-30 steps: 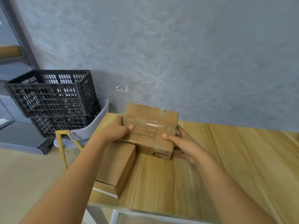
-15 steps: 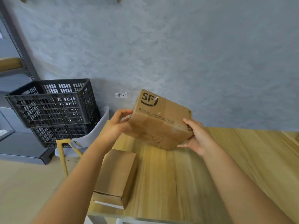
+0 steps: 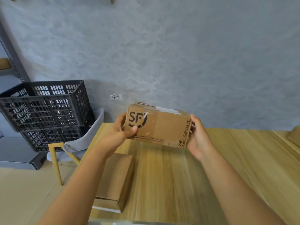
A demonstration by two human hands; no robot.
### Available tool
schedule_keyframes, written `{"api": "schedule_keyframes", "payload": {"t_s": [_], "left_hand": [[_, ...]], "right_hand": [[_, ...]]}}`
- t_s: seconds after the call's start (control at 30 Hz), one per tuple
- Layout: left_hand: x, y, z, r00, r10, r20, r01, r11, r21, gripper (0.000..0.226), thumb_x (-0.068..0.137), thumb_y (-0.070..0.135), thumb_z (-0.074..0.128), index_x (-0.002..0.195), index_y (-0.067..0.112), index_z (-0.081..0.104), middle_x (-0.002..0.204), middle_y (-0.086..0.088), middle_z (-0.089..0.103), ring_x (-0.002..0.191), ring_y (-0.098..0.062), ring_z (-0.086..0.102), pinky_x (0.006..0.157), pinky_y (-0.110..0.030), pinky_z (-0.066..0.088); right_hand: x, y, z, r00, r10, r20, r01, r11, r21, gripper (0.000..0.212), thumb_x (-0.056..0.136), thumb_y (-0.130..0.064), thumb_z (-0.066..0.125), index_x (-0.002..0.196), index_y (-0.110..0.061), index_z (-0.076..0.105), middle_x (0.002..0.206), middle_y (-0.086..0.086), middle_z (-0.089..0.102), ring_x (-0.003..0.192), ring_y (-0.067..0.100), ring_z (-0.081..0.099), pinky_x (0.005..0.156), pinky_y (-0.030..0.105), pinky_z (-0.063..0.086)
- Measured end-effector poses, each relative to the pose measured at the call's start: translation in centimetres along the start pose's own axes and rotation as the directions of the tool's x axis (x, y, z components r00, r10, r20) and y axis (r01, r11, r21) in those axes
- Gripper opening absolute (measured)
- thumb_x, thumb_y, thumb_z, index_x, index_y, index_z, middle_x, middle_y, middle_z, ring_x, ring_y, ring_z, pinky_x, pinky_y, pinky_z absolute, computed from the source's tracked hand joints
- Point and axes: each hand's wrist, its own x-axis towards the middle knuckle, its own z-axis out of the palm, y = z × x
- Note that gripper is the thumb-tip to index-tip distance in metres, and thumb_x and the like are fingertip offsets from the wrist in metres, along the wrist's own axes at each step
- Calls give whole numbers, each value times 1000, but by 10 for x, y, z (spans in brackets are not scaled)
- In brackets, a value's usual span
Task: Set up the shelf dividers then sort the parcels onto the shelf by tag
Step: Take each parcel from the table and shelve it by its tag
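Note:
I hold a brown cardboard parcel (image 3: 162, 127) printed "SF EXPRESS" in the air above the wooden table (image 3: 227, 159). My left hand (image 3: 121, 132) grips its left end, thumb on the printed front face. My right hand (image 3: 197, 135) grips its right end. A white label strip shows on the parcel's top face. A second, plain brown parcel (image 3: 116, 181) lies flat on the table's near left corner, below my left forearm. A small handwritten paper tag (image 3: 116, 96) sticks to the grey wall behind.
Two stacked black plastic crates (image 3: 43, 108) sit on a grey chair (image 3: 84, 140) with wooden legs left of the table. A metal shelf upright (image 3: 11, 52) runs along the far left edge. A brown object (image 3: 294, 135) pokes in at the right edge.
I lifted the parcel off the table and turned it, so the SF-printed side now faces me. The view also tilted up a little.

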Motion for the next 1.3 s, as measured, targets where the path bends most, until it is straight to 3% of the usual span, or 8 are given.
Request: {"api": "schedule_keyframes", "payload": {"t_s": [0.13, 0.3, 0.4, 0.73, 0.9, 1.0, 1.17, 1.3], "left_hand": [[1, -5, -4, 999, 17, 48, -14, 998, -59, 65, 90, 1, 68, 140, 32, 42, 129, 14, 64, 119, -9, 62, 85, -28, 56], [3, 3, -7, 988, -145, -61, 143, 989, -42, 81, 71, 68, 75, 138, 38, 42, 131, 17, 57, 117, -9, 61, 101, -41, 46], [6, -1, -6, 976, -125, -180, 116, 992, -57, 71, 88, 46, 69, 148, 28, 36, 129, 10, 59, 113, -15, 64, 101, -42, 50], [2, 4, 6, 997, -16, -81, 18, 1000, 23, 45, 96, 10, 63, 131, 35, 51, 117, 15, 69, 108, -14, 68, 82, -27, 56], [6, 21, 14, 999, 35, -41, -30, 994, 108, 46, 98, 6, 59, 117, 47, 54, 126, 7, 64, 125, -15, 56, 83, -23, 52], [12, 30, 22, 998, 55, -19, -50, 975, 216, 44, 100, 8, 54, 125, 43, 50, 131, 6, 60, 128, -16, 53, 91, -28, 48], [20, 48, 43, 996, 83, 31, -88, 930, 357, 52, 100, 4, 50, 146, 28, 44, 138, 4, 54, 126, -13, 49, 99, -29, 41], [30, 65, 69, 974, 175, 144, -224, 839, 497, 58, 96, 0, 52, 146, 29, 45, 144, 5, 48, 125, -11, 51, 95, -20, 40]], "right_hand": [[1, 9, -10, 996, 35, 77, -31, 999, -44, 30, 98, -32, 56, 126, -21, 52, 113, 5, 66, 106, 25, 62, 85, 46, 52], [0, 17, -16, 988, -85, 131, 100, 988, -115, 45, 88, 4, 62, 124, -23, 53, 123, -2, 64, 105, 20, 65, 76, 37, 52], [0, 19, -13, 980, -118, 162, 153, 962, -225, 62, 83, 14, 62, 123, -32, 53, 130, -11, 57, 106, 15, 68, 70, 29, 55], [3, 32, -16, 994, -108, 28, 112, 953, -280, 45, 85, -20, 78, 125, -24, 57, 112, -4, 76, 95, 13, 75, 74, 29, 58], [4, 25, -21, 993, -119, 1, 110, 916, -385, 80, 74, -38, 86, 139, -27, 40, 113, -7, 74, 99, 15, 73, 73, 38, 60], [3, 11, -24, 985, -172, -20, 125, 786, -605, 109, 60, -51, 89, 149, -29, 31, 142, 0, 57, 126, 21, 59, 93, 42, 54], [-2, -23, -20, 858, -462, 223, 347, 204, -915, 124, 65, -58, 84, 159, -35, 6, 167, -3, 11, 152, 21, 11, 123, 47, 17], [1, -41, -5, 861, -359, 360, 471, 299, -830, 123, 66, -49, 88, 156, -44, 5, 160, -9, 25, 134, 4, 31, 105, 28, 30]]}}
